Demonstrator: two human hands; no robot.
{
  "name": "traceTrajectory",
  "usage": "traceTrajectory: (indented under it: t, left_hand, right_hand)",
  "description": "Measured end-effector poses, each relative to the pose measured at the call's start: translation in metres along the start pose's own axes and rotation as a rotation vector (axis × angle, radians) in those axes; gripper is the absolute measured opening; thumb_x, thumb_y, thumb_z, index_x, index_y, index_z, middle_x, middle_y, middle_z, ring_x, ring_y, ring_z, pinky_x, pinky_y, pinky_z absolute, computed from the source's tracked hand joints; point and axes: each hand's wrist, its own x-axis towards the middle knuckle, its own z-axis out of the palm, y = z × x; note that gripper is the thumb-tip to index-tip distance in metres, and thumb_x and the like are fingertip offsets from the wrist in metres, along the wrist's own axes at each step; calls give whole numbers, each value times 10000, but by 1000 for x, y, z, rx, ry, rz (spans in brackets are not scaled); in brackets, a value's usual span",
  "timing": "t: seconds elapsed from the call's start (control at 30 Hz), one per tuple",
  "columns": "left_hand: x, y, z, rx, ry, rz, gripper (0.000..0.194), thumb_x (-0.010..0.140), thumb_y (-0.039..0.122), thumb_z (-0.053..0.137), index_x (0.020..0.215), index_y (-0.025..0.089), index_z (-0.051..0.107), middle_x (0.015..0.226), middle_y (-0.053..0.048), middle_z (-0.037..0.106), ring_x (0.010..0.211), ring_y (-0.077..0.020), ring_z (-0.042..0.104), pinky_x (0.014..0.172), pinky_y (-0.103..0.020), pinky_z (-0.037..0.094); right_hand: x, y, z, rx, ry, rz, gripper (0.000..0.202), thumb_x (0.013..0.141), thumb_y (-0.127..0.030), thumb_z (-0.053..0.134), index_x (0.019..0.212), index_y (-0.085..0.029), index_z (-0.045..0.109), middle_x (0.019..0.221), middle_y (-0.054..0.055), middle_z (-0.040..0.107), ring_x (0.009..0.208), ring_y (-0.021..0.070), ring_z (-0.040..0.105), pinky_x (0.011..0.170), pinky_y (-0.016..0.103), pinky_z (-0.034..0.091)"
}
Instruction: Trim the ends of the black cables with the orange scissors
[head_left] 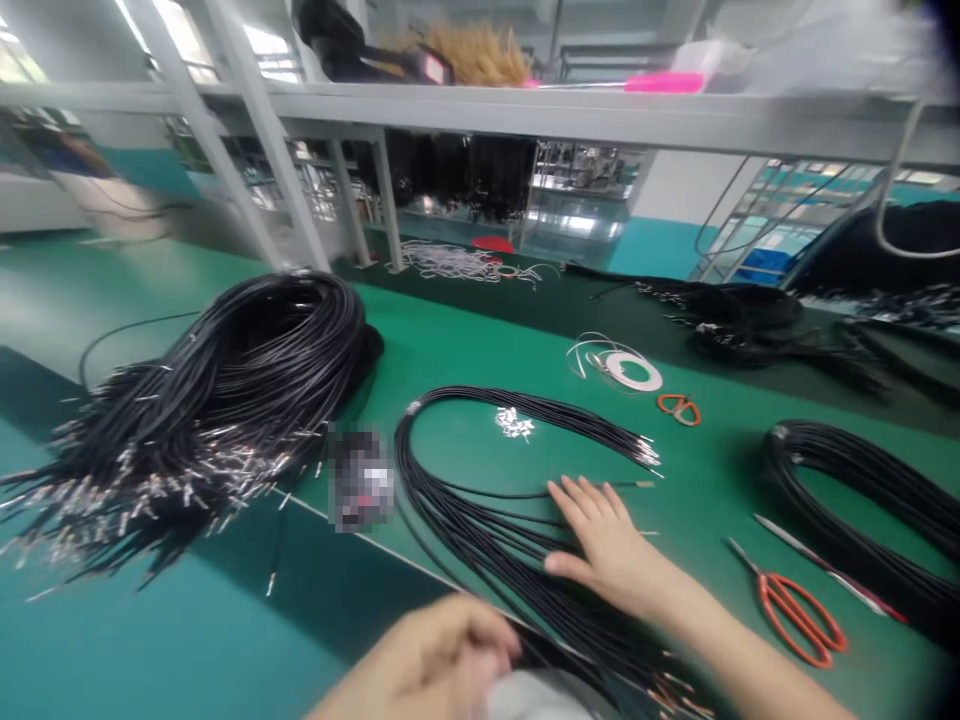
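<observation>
We positioned the right hand (pixel 604 545) over the near run of the bundle (pixel 480 545), fingers spread, grip released; we could not confirm palm contact. We had the left hand (pixel 442 650) in front of the bundle, fingers curled; blur kept us from telling what, if anything, it grasped.

The bundle lay on the table (pixel 450 345) in a U shape, its near run along the front edge and its opening to the right. Inside its bend sat the terminals (pixel 514 423), with bare surface around them. Behind the bundle we had a clear green strip; beyond its right end were the ring (pixel 634 371) and the snips (pixel 679 408).

To the left of the bundle, the pile (pixel 262 350) overhung the front edge, and a pixelated item (pixel 361 480) narrowed the gap. To the right of the bundle we noted the scissors (pixel 799 615), the pointed tool (pixel 821 565) and the coil (pixel 847 490), with open surface between the right hand and the scissors.
</observation>
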Motion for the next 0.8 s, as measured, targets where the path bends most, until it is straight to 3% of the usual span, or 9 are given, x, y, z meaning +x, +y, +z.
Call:
traceTrajectory:
  t: [0.07, 0.17, 0.23, 0.3, 0.37, 0.43, 0.53, 0.67, 0.8]
  left_hand:
    - [15, 4, -6, -34, 206, 10, 356, 863, 396, 614, 1186, 247, 589, 1210, -89, 602, 1047, -240, 598, 881, -378, 508]
    - [29, 7, -3, -230, 636, 23, 430, 780, 342, 687, 1183, 231, 585, 1321, -94, 545, 1237, -280, 502, 1037, -387, 407]
    - [33, 9, 5, -379, 744, 2, 452, 790, 277, 657, 1224, 218, 543, 1396, -105, 478, 1305, -283, 441, 1099, -414, 342]
    - [37, 12, 14, -519, 753, -28, 480, 809, 193, 612, 1270, 212, 479, 1427, -120, 434, 1301, -280, 450, 1106, -442, 338]
    - [43, 16, 22, -651, 744, -61, 499, 798, 104, 591, 1269, 183, 447, 1393, -153, 462, 1245, -276, 513, 1067, -445, 394]
    - [50, 20, 26, -738, 725, -95, 458, 774, 40, 595, 1206, 139, 479, 1292, -180, 546, 1159, -265, 582, 1000, -419, 461]
    - [63, 24, 26, -753, 723, -111, 348, 753, 4, 613, 1076, 123, 561, 1105, -154, 647, 1016, -223, 640, 891, -354, 510]
    - [72, 31, 25, -709, 628, -63, 236, 724, -6, 625, 909, 140, 638, 945, -64, 680, 876, -155, 639, 824, -276, 486]
    - [76, 39, 38, -677, 641, -2, 321, 718, -5, 609, 971, 186, 660, 981, -21, 690, 911, -147, 630, 842, -265, 460]
  right_hand:
    - [-8, -8, 8, 5, -50, -2, 957, 797, -771, 414, 1516, -172, 216, 1559, 151, 242, 1437, 358, 163, 1148, 578, 133]
    - [-24, -22, 21, -3, -76, -10, 1183, 646, -814, 557, 1522, -127, 158, 1557, 190, 221, 1427, 403, 159, 1143, 604, 101]
    - [-31, -32, 29, -16, -82, -15, 1271, 565, -722, 705, 1519, -91, 151, 1543, 233, 231, 1410, 439, 183, 1132, 625, 93]
    - [-35, -40, 34, -37, -70, -11, 1181, 585, -491, 789, 1517, -96, 180, 1519, 246, 290, 1387, 442, 243, 1125, 627, 103]
    - [-36, -44, 35, -35, -55, 1, 1040, 620, -261, 736, 1513, -121, 221, 1471, 228, 389, 1342, 414, 332, 1120, 611, 138]
    - [-36, -44, 31, 18, -61, 6, 984, 606, -156, 652, 1506, -126, 253, 1416, 206, 457, 1276, 382, 407, 1100, 577, 218]
    - [-35, -42, 20, 129, -96, 15, 955, 574, -123, 586, 1486, -107, 302, 1379, 194, 468, 1217, 356, 436, 1042, 503, 329]
    - [-32, -47, 18, 214, -98, 76, 909, 585, -179, 624, 1451, -113, 359, 1355, 190, 454, 1218, 366, 406, 1014, 476, 341]
    - [-27, -58, 33, 233, 34, 172, 915, 529, -275, 750, 1380, -151, 440, 1308, 185, 474, 1165, 401, 407, 964, 503, 343]
